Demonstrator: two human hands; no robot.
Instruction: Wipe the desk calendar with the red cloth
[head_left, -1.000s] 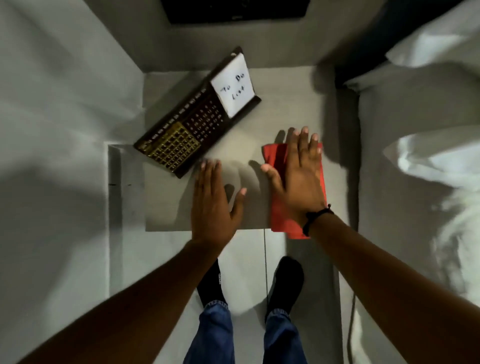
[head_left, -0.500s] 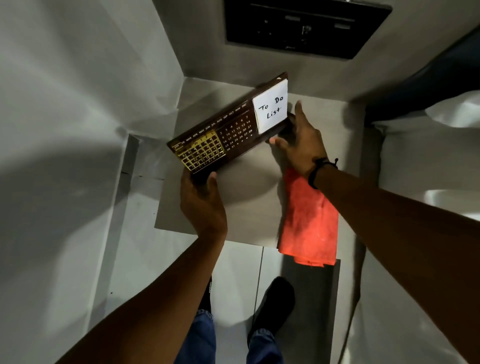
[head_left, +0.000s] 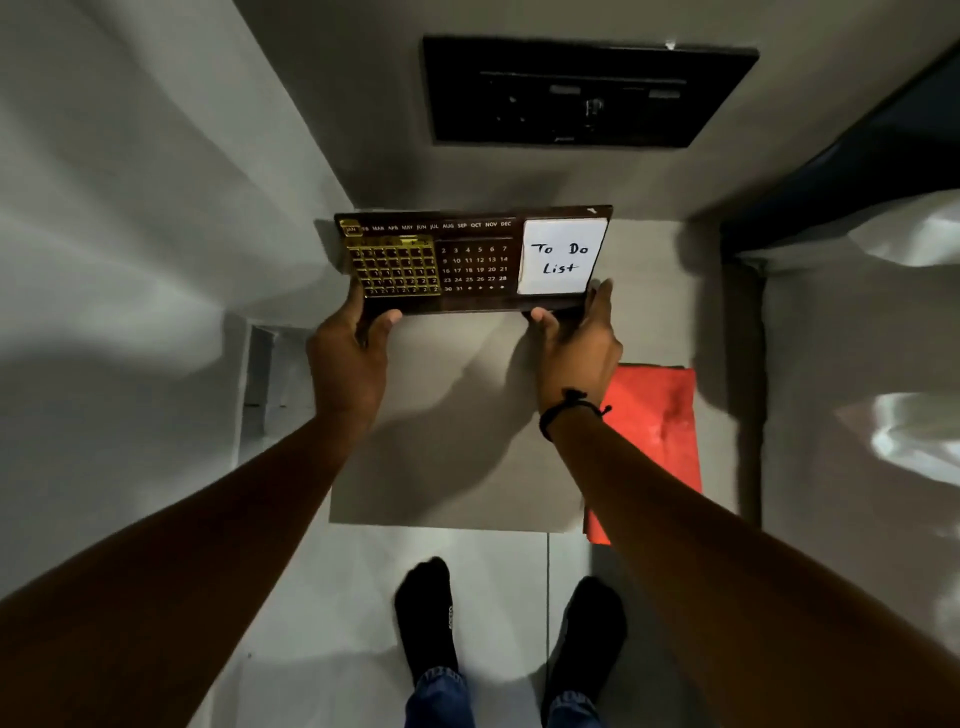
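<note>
The dark brown desk calendar (head_left: 475, 262) stands squared to me at the far side of the small grey table (head_left: 457, 441). It has a gold date grid on the left and a white "To Do List" note on the right. My left hand (head_left: 348, 358) grips its lower left corner. My right hand (head_left: 576, 348), with a black wrist band, grips its lower right corner. The red cloth (head_left: 657, 431) lies flat on the table's right side, under my right forearm, with nothing holding it.
A black panel (head_left: 587, 93) hangs on the wall behind the table. White bedding (head_left: 893, 415) lies to the right, and a white wall is at the left. My feet in black socks (head_left: 431, 613) stand on the tiled floor below the table's near edge.
My right hand left the red cloth and both hands took hold of the calendar. They turned it from a diagonal lie to straight and facing me, farther back on the table.
</note>
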